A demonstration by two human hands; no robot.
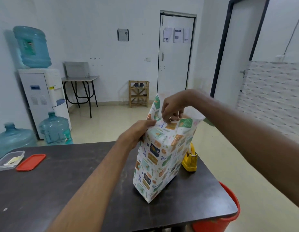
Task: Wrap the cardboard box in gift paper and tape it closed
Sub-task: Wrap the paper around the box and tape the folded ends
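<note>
Right hand: up top, right hand [173, 108] reaches in from above, fingertips pinching the folded upper edge of the gift paper [153, 164].
Left hand: left hand [140, 131] grips the paper at the upper left corner, thumb across the front face.
Box: the cardboard box stands upright on end near the counter's right side, covered by the patterned paper; loose paper sticks up open above the fold.
Beside it: a yellow tape dispenser [189, 162], just right of the package.
Counter: dark counter [61, 190]; clear container [9, 160] and red lid [30, 162] lie side by side, far left.
Floor: red bucket [229, 220] below the right corner.
</note>
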